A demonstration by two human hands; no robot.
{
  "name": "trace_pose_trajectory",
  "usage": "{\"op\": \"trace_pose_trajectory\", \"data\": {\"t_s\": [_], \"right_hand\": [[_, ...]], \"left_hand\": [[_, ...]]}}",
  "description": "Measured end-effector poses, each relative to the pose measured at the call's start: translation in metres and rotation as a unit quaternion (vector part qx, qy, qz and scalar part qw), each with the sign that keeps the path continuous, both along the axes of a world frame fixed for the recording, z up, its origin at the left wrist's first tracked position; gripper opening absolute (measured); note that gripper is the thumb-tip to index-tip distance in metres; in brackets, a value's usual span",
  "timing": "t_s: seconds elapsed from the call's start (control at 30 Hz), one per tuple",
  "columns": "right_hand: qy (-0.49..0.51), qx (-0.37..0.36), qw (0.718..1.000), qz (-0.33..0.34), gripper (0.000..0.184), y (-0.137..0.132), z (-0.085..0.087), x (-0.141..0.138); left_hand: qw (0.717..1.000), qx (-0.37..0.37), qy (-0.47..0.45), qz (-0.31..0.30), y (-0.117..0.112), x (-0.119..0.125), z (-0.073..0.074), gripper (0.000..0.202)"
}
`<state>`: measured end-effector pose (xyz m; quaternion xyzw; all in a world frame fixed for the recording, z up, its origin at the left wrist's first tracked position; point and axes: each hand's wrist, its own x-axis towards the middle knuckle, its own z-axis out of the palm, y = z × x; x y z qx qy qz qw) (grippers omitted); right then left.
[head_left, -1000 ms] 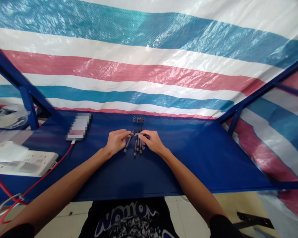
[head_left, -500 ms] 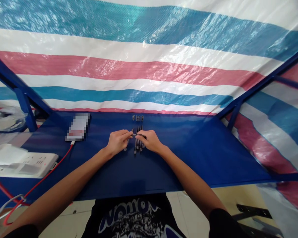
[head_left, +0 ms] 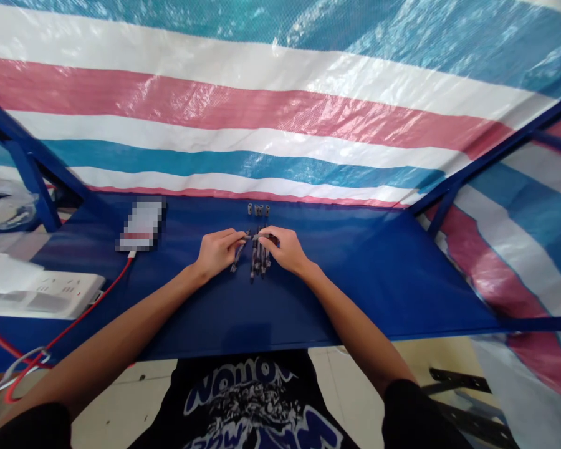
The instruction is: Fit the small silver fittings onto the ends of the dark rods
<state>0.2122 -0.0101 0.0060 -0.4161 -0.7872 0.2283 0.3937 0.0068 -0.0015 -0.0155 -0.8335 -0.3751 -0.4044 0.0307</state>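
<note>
My left hand [head_left: 222, 251] is closed in a pinch on the left end of a slim dark pen-like piece [head_left: 252, 237]. From the other side, my right hand [head_left: 283, 247] pinches its right end, so the fingertips nearly meet. Whether this is one piece or two joined ones I cannot tell. Under and between the hands, several slim dark pen-like sticks [head_left: 257, 265] lie side by side, pointing toward me. One more stick [head_left: 236, 259] lies slanted by my left fingers. Beyond the hands stands a short row of several small grey cylinders [head_left: 257, 210].
A phone [head_left: 141, 223] lies to the left on the blue tabletop [head_left: 364, 268], with a red cable [head_left: 115, 280] plugged in. A white power strip [head_left: 70, 293] sits at the far left. Blue frame bars [head_left: 449, 206] and a striped plastic sheet [head_left: 262, 112] enclose the table.
The view has tilted down slightly, so everything on the table appears higher. My hands keep their pinch at the same place over the sticks, with little other visible movement.
</note>
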Motion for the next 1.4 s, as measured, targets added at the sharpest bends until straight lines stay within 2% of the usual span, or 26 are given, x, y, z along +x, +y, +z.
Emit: {"op": "trace_pose_trajectory", "data": {"t_s": [0.1,0.17,0.4,0.6,1.0,1.3,1.4], "right_hand": [[0.037,0.015,0.998,-0.044,0.017,0.0008,0.0015,0.0015],[0.053,0.02,0.997,-0.051,0.017,0.0002,0.0024,0.0014],[0.064,0.016,0.997,-0.025,0.016,-0.001,0.0015,0.001],[0.044,-0.025,0.999,-0.003,0.017,0.0005,-0.0026,0.0007],[0.028,-0.012,1.0,0.004,0.018,0.0,-0.0013,0.0032],[-0.018,0.004,1.0,0.008,0.029,0.0019,0.0009,0.0035],[0.019,-0.034,0.999,0.012,0.033,0.0004,0.0026,0.0038]], "left_hand": [[1.0,-0.008,-0.016,0.011,0.0013,-0.001,0.0008,0.023],[1.0,-0.008,-0.019,0.01,0.0012,-0.0011,0.0014,0.023],[1.0,-0.013,-0.028,-0.001,-0.0004,-0.0009,0.0014,0.024],[0.999,-0.017,-0.029,-0.004,0.0011,-0.0031,0.0,0.024],[1.0,-0.027,-0.004,-0.011,-0.0017,-0.0012,0.0017,0.027],[0.999,0.03,0.008,-0.024,0.0,-0.0031,0.0012,0.027],[0.998,0.046,0.008,-0.038,-0.0005,-0.0026,0.004,0.025]]}}
